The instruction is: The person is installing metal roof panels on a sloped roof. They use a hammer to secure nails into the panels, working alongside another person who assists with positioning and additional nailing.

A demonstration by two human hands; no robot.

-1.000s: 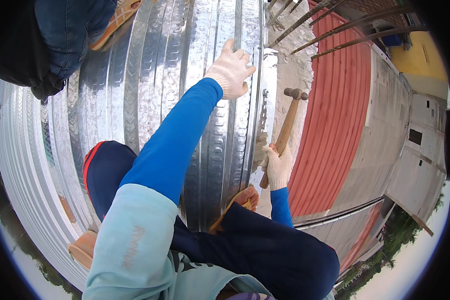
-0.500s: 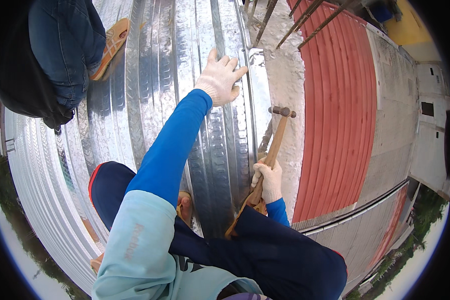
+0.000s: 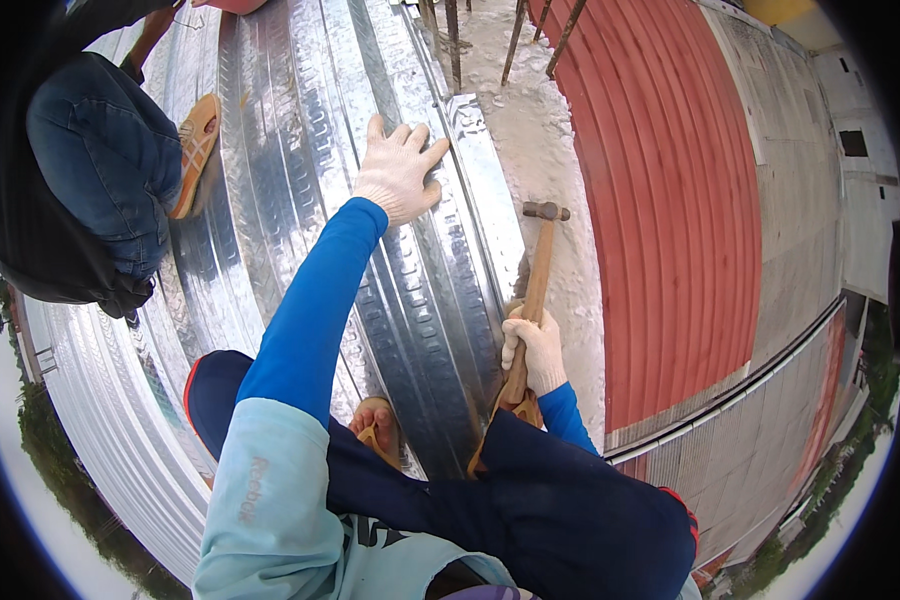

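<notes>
My left hand point(image 3: 400, 172), in a cream knit glove, lies with fingers spread on the shiny ribbed metal decking point(image 3: 410, 300), close to its right edge. Lower on the right, my right hand point(image 3: 538, 348), gloved the same way, is wrapped round the wooden handle of a hammer point(image 3: 540, 270). The hammer points away from me, its dark steel head point(image 3: 547, 211) over the rough concrete strip point(image 3: 540, 150). Beside the hammer, a bent metal flap point(image 3: 475, 125) sticks out from the decking's edge.
A co-worker in jeans point(image 3: 95, 150) and a sandal point(image 3: 198, 150) crouches at the upper left on the decking. Rusty rebar rods point(image 3: 510, 40) rise from the concrete at the top. A red corrugated roof point(image 3: 660, 220) lies beyond the concrete on the right. My sandalled foot point(image 3: 375, 425) rests on the metal.
The view has shifted and turned slightly. My left hand stays spread on the decking, and my right hand still grips the hammer. The co-worker leans lower, with an arm now showing.
</notes>
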